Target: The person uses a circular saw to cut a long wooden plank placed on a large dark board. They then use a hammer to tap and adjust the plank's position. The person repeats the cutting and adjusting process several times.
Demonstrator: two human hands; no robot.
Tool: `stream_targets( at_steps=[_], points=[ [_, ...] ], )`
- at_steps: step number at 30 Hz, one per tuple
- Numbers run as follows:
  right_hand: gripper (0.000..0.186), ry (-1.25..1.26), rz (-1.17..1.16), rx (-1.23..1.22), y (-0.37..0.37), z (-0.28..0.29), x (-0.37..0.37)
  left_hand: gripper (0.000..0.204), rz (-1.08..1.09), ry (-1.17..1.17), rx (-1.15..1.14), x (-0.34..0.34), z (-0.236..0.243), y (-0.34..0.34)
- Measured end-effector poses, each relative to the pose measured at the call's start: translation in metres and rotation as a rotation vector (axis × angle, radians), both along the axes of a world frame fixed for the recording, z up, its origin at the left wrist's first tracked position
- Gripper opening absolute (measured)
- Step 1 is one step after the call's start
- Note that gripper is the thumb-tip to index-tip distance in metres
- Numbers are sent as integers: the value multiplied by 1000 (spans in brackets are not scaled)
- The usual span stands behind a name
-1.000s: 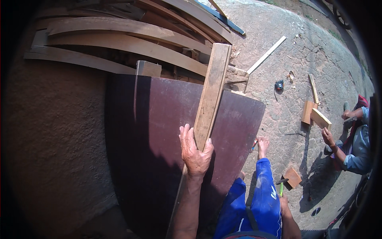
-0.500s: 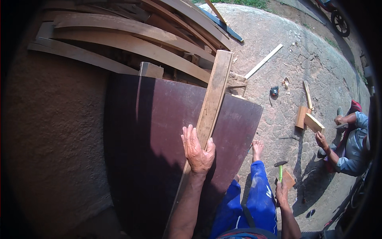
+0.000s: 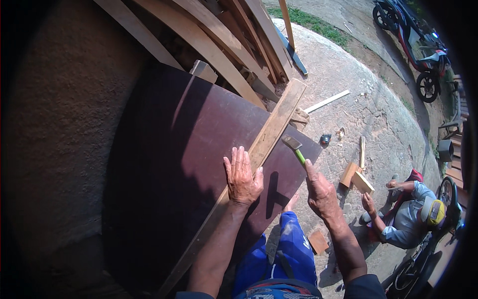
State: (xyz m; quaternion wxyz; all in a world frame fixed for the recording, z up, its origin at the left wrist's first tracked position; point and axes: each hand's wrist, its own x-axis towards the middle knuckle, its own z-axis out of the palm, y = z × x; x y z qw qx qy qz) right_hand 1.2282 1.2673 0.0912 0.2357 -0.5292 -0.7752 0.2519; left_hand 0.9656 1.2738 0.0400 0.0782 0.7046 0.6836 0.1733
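Note:
A long wooden plank (image 3: 278, 115) lies diagonally across a large maroon board (image 3: 149, 149). My left hand (image 3: 242, 180) is open, lying on the plank with its fingers extended toward the far end. My right hand (image 3: 321, 195) is closed around the green handle of a hammer (image 3: 293, 144), whose metal head is raised over the board just right of the plank and casts a shadow on it.
Stacked timber (image 3: 219, 50) leans behind the board. On the pavement lie a tape measure (image 3: 326, 138), a white strip (image 3: 328, 100) and wood blocks (image 3: 348, 174). Another person (image 3: 413, 219) sits at the right, holding wood. Motorbikes (image 3: 403, 35) stand at the top right.
My right hand has lifted the hammer from low by my leg up to beside the plank. My left hand stays on the plank. The view has turned, showing more of the motorbikes.

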Motion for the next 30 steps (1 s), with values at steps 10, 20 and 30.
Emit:
stream_targets(
  at_steps=[10, 20, 30],
  points=[
    [83, -235, 209, 55, 48, 17, -25, 68, 37, 1, -30, 0, 7, 0],
    [83, -136, 223, 160, 55, 36, -34, 67, 50, -37, -38, -1, 10, -1],
    [83, -186, 215, 137, 53, 16, -29, 69, 43, -30, -12, -3, 11, -2]
  ],
)
